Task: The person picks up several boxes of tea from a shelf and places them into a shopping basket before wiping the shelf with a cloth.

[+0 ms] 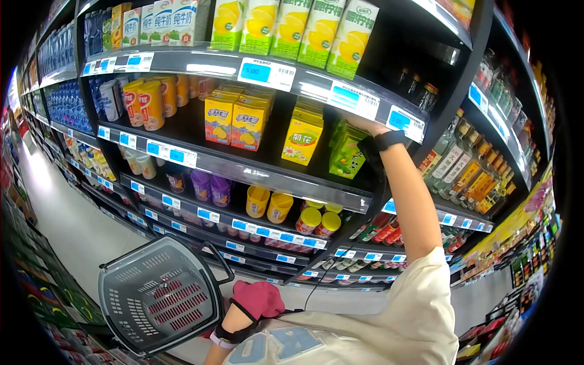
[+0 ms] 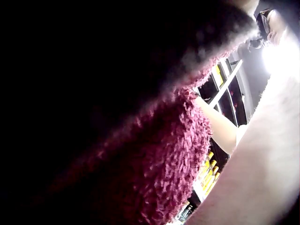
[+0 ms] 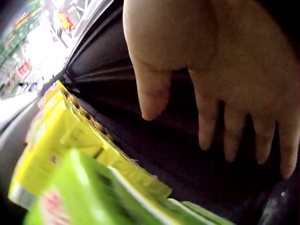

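From above, the head view looks down across shelves (image 1: 267,177); left wrist faces maroon fuzz (image 2: 176,154) closely; right wrist, also close, shares green cartons (image 1: 347,157).

The shelf edge (image 1: 243,68) mostly hides the right hand (image 1: 365,125) in the head view. Fuzzy pink fabric (image 1: 260,298) hides the left hand's fingers. The right wrist view's lower edge cuts off a blurred green carton (image 3: 86,194).

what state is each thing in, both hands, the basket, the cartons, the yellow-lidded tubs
right hand, open, fingers spread, holding nothing
left hand, mostly hidden by fuzzy maroon fabric; open or shut can't be told
basket, open-topped, handle swung to one side
green cartons, upright on the shelf
yellow chrysanthemum cartons, upright in a row
yellow-lidded tubs, lids on
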Action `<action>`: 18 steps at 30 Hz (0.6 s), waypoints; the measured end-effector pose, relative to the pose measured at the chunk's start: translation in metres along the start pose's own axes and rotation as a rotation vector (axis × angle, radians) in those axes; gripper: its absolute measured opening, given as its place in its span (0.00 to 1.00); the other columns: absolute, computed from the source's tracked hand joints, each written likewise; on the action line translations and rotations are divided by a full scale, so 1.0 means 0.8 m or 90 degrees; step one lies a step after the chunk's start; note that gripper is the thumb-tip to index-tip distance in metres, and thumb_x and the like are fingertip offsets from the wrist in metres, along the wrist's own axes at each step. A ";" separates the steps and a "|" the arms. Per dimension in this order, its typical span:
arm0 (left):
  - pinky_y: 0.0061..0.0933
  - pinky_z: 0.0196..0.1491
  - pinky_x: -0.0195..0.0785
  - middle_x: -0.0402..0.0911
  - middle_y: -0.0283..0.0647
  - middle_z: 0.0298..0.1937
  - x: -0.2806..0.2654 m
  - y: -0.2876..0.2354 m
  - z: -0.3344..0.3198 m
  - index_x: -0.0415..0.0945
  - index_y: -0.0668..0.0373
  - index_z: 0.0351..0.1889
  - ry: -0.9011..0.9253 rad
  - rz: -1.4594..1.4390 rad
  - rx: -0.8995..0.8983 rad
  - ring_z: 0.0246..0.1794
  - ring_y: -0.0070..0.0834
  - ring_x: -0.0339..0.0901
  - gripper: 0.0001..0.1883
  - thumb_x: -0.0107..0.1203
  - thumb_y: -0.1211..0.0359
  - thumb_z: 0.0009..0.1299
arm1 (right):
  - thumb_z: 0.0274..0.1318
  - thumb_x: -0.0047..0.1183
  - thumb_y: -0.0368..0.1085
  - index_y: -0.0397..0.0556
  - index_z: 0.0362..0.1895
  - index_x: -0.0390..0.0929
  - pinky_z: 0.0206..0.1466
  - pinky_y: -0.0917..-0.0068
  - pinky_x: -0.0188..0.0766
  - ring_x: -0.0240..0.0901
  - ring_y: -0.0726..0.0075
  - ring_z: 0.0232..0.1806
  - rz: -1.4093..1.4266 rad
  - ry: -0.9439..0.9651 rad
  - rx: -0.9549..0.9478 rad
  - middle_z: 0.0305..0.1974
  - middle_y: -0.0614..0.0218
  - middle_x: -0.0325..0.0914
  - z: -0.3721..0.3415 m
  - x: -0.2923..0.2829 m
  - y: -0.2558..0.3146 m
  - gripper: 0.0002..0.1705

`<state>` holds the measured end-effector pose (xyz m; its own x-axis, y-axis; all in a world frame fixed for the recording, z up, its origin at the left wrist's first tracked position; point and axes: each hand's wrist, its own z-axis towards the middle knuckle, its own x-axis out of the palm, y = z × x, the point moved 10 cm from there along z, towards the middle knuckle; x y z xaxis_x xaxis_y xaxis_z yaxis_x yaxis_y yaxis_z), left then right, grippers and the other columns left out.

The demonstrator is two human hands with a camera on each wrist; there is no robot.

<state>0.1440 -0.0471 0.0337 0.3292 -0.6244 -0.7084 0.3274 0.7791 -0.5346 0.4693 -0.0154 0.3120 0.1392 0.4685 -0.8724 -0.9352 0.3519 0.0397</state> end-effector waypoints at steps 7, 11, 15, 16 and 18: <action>0.35 0.39 0.57 0.79 0.31 0.28 -0.015 0.015 0.014 0.79 0.53 0.23 0.059 -0.168 -0.104 0.36 0.32 0.76 0.04 0.55 0.70 0.49 | 0.50 0.59 0.47 0.44 0.62 0.63 0.66 0.57 0.56 0.59 0.44 0.63 -0.057 0.037 -0.032 0.60 0.47 0.64 -0.103 -0.003 0.152 0.37; 0.34 0.48 0.58 0.77 0.35 0.26 -0.048 0.015 0.035 0.79 0.56 0.26 0.057 -0.287 -0.239 0.35 0.36 0.73 0.05 0.54 0.68 0.53 | 0.39 0.67 0.45 0.48 0.67 0.54 0.66 0.52 0.54 0.52 0.37 0.66 0.179 0.276 -0.216 0.65 0.46 0.55 -0.212 0.079 0.261 0.51; 0.25 0.39 0.66 0.78 0.41 0.31 -0.040 0.031 0.027 0.73 0.61 0.51 -0.195 -0.484 -0.150 0.31 0.29 0.75 0.18 0.49 0.75 0.61 | 0.45 0.62 0.37 0.50 0.65 0.55 0.53 0.61 0.69 0.69 0.41 0.53 0.629 0.354 -0.070 0.53 0.45 0.69 -0.275 0.179 0.266 0.43; 0.26 0.40 0.67 0.78 0.41 0.34 -0.044 0.015 0.048 0.72 0.62 0.52 -0.108 -0.461 -0.109 0.33 0.30 0.75 0.18 0.48 0.74 0.62 | 0.47 0.59 0.34 0.50 0.63 0.58 0.47 0.63 0.72 0.75 0.43 0.47 0.651 0.372 -0.002 0.47 0.47 0.75 -0.282 0.196 0.255 0.37; 0.27 0.43 0.68 0.78 0.43 0.38 -0.051 -0.018 0.084 0.69 0.63 0.55 0.065 -0.411 -0.032 0.38 0.31 0.76 0.19 0.46 0.73 0.65 | 0.49 0.52 0.27 0.47 0.52 0.70 0.42 0.66 0.73 0.78 0.47 0.41 0.663 0.249 0.013 0.38 0.52 0.79 -0.284 0.180 0.223 0.22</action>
<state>0.1857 -0.0365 0.1013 -0.0055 -0.9610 -0.2765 0.3888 0.2527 -0.8860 0.2487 -0.0691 0.0826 -0.8264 0.2565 -0.5013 -0.5292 -0.0494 0.8471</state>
